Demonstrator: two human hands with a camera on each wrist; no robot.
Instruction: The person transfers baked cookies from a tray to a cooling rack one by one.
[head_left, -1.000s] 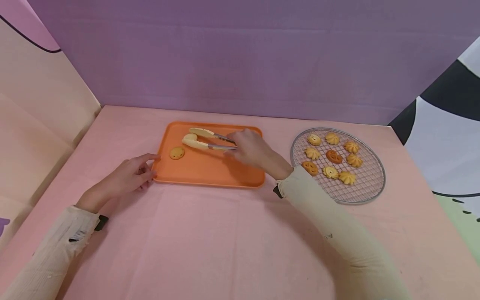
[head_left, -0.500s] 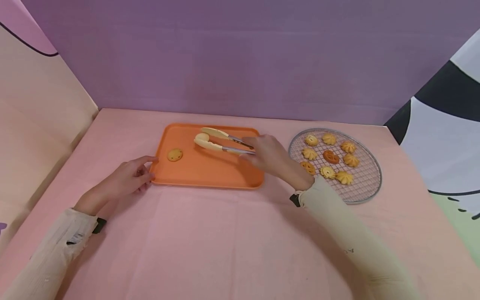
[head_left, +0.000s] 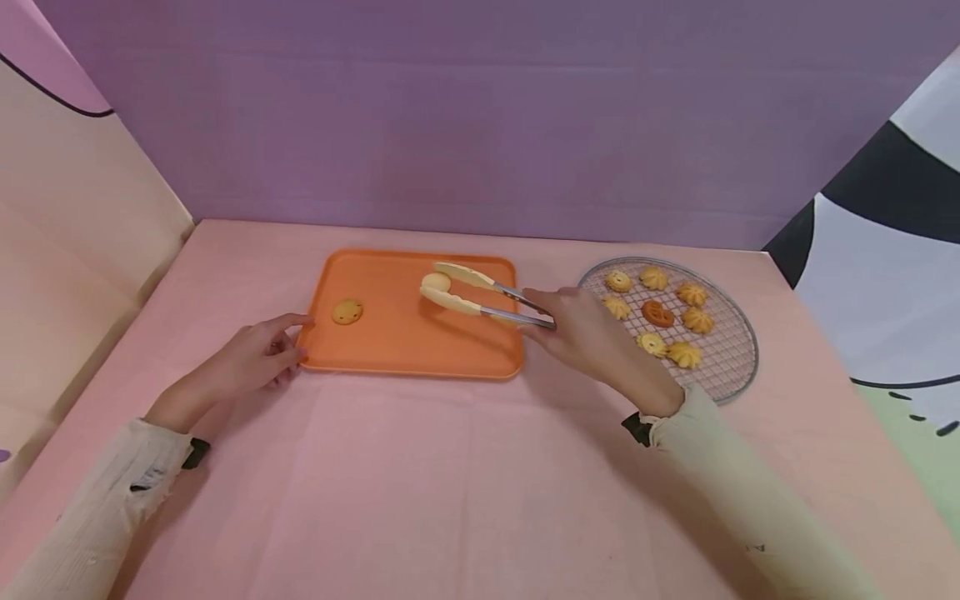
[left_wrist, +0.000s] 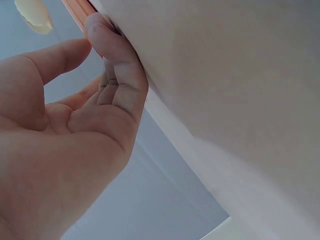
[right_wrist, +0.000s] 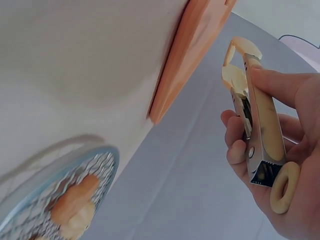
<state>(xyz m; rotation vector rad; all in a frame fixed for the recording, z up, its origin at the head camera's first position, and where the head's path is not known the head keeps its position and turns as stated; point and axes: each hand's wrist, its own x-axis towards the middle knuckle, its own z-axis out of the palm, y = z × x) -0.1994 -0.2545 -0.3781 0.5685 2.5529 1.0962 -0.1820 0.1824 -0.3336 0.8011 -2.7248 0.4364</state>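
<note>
In the head view my right hand (head_left: 581, 329) grips a pair of tongs (head_left: 517, 318) with cream tips and metal arms. A round, pale yellow cookie (head_left: 436, 283) is between the tips, over the orange tray (head_left: 405, 350). One flat round cookie (head_left: 347, 312) with dark specks lies on the tray's left part. My left hand (head_left: 258, 354) is at the tray's left edge, thumb and index finger touching the rim, spread apart from each other. In the right wrist view, thumb and fingers wrap the tongs' handle (right_wrist: 270, 115), a ring at its end.
Right of the tray lies a round wire rack (head_left: 727, 367) bearing several cookies, among them a brown pretzel-shaped one (head_left: 657, 314); my right hand and forearm hide its left side. A purple wall (head_left: 480, 125) stands behind the pink tabletop (head_left: 420, 483).
My right hand has moved right with the tongs, carrying the pale cookie from the tray's left part to past its middle. My left hand keeps its place at the tray's edge.
</note>
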